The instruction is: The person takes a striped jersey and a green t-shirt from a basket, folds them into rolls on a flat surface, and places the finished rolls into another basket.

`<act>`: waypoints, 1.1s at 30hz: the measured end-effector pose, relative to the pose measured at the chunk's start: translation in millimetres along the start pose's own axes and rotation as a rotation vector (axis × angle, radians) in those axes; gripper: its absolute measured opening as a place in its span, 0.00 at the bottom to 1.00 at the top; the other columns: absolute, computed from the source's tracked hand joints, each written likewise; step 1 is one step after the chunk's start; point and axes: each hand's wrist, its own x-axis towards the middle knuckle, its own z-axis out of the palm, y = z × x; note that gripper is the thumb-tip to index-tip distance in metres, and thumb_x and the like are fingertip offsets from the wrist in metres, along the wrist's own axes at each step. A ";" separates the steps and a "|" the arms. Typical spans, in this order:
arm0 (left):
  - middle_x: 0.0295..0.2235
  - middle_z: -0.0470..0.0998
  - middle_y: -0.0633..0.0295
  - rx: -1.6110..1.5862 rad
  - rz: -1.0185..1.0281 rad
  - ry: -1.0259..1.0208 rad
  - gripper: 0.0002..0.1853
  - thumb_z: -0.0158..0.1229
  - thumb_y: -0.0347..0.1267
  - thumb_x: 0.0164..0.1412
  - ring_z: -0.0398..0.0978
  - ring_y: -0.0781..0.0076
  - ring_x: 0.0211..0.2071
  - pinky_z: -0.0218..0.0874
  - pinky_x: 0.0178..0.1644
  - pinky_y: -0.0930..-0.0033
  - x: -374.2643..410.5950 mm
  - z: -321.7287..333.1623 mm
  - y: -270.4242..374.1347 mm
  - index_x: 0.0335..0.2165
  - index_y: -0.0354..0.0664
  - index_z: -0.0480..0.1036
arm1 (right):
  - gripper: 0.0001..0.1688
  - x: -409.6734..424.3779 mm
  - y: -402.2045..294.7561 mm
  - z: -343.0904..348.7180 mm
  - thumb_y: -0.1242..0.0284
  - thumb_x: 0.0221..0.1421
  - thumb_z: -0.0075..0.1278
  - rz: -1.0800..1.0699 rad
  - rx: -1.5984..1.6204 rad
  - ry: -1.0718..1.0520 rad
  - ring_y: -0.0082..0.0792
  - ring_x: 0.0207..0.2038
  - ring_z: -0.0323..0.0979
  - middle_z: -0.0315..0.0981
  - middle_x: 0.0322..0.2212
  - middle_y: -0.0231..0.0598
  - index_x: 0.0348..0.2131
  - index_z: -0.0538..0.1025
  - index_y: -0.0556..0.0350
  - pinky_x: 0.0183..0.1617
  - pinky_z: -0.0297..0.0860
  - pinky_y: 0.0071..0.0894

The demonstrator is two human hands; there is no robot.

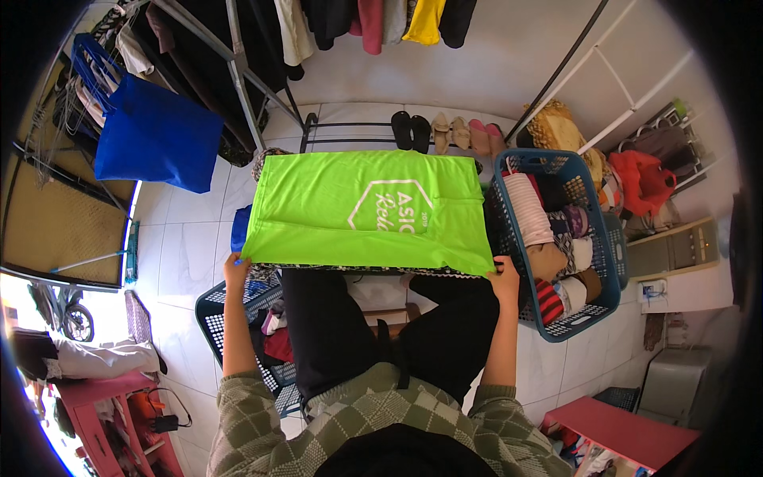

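Note:
A bright lime-green T-shirt (310,197) with a white printed design lies folded lengthwise into a rectangle before me. Under it is a padded surface with a dark patterned cover (259,273), mostly hidden by the cloth. My left hand (236,271) pinches the near left corner of the shirt. At the near right corner, my right hand (505,275) grips the fabric between thumb and fingers. The near edge of the shirt is stretched between both hands, above my knees.
To the right stands a blue plastic laundry basket (554,331) holding several rolled garments. Another basket (208,304) with clothes sits at my left leg. A blue bag (158,134) hangs at upper left. Behind the surface, a low black rack (351,132) carries several shoes.

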 end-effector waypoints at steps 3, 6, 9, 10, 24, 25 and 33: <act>0.22 0.71 0.64 -0.161 -0.056 -0.092 0.09 0.60 0.29 0.49 0.67 0.79 0.20 0.59 0.23 0.77 0.0 2.7 -10.5 0.30 0.36 0.72 | 0.20 5.6 6.5 5.8 0.80 0.45 0.54 0.018 0.099 -0.052 0.27 0.28 0.70 0.71 0.24 0.37 0.41 0.69 0.56 0.33 0.65 0.25; 0.20 0.71 0.64 -0.421 -0.178 -0.092 0.09 0.59 0.30 0.52 0.67 0.80 0.18 0.59 0.21 0.79 -7.7 14.0 2.0 0.29 0.34 0.71 | 0.21 15.8 7.0 11.6 0.78 0.47 0.55 -0.032 0.134 -0.031 0.24 0.27 0.67 0.69 0.23 0.34 0.43 0.69 0.55 0.33 0.64 0.24; 0.20 0.71 0.64 -0.236 -0.049 -0.033 0.11 0.58 0.32 0.53 0.67 0.81 0.18 0.59 0.21 0.80 8.3 11.3 -21.4 0.29 0.33 0.70 | 0.21 20.5 7.5 16.5 0.78 0.47 0.54 -0.069 0.249 0.053 0.24 0.28 0.67 0.68 0.23 0.34 0.43 0.69 0.54 0.33 0.64 0.24; 0.20 0.70 0.64 -0.211 -0.023 0.009 0.11 0.58 0.32 0.53 0.67 0.81 0.18 0.59 0.20 0.80 11.4 8.0 -30.1 0.28 0.33 0.70 | 0.21 20.7 7.4 18.2 0.78 0.47 0.54 -0.070 0.307 0.089 0.25 0.28 0.67 0.68 0.24 0.34 0.43 0.69 0.54 0.33 0.64 0.24; 0.48 0.67 0.60 0.652 0.930 -0.020 0.17 0.55 0.27 0.48 0.58 0.57 0.53 0.43 0.58 0.50 -65.0 96.5 72.9 0.40 0.48 0.71 | 0.22 44.7 -69.5 74.9 0.76 0.48 0.50 -0.589 -0.302 0.166 0.47 0.53 0.59 0.61 0.50 0.46 0.45 0.67 0.53 0.54 0.56 0.48; 0.48 0.67 0.62 0.682 0.968 -0.029 0.16 0.55 0.27 0.49 0.58 0.58 0.53 0.42 0.58 0.49 -59.2 102.2 76.9 0.40 0.50 0.72 | 0.21 57.4 -69.2 77.1 0.75 0.49 0.50 -0.526 -0.281 0.185 0.46 0.54 0.58 0.61 0.50 0.45 0.45 0.67 0.53 0.54 0.55 0.50; 0.31 0.75 0.67 0.646 0.911 -0.377 0.08 0.57 0.33 0.50 0.70 0.70 0.40 0.53 0.52 0.56 -11.1 84.9 102.7 0.32 0.52 0.77 | 0.12 98.8 -51.6 75.2 0.71 0.52 0.50 -0.396 -0.261 0.192 0.45 0.53 0.57 0.61 0.49 0.43 0.38 0.69 0.50 0.52 0.55 0.55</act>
